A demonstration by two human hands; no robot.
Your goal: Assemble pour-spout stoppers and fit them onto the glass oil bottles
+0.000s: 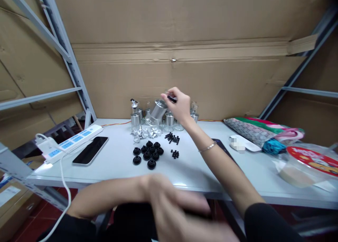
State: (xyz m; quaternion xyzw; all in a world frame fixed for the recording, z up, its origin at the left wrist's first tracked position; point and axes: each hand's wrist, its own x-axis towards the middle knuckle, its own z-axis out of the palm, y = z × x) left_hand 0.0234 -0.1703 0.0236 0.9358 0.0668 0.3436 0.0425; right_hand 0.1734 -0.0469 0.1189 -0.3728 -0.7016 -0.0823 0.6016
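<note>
Pinching a small black part (pixel 172 99) over a tilted metal canister (pixel 158 111) at the far middle of the worktop (pixel 118 164), the right hand (pixel 179 106) grips it in closed fingers. Black rubber caps (pixel 148 152), black screws (pixel 173 139) and silver fittings (pixel 145 132) lie loose nearer, seemingly unfitted. The left hand (pixel 171 206) is blurred near the front edge; its grip I cannot tell.

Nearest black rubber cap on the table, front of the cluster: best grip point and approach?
Pinch the raised centre knob of the front black rubber cap from straight above. It sits flat on its wide flange on the table, knob up. Other caps crowd it behind, so come in from the open near side.
</note>
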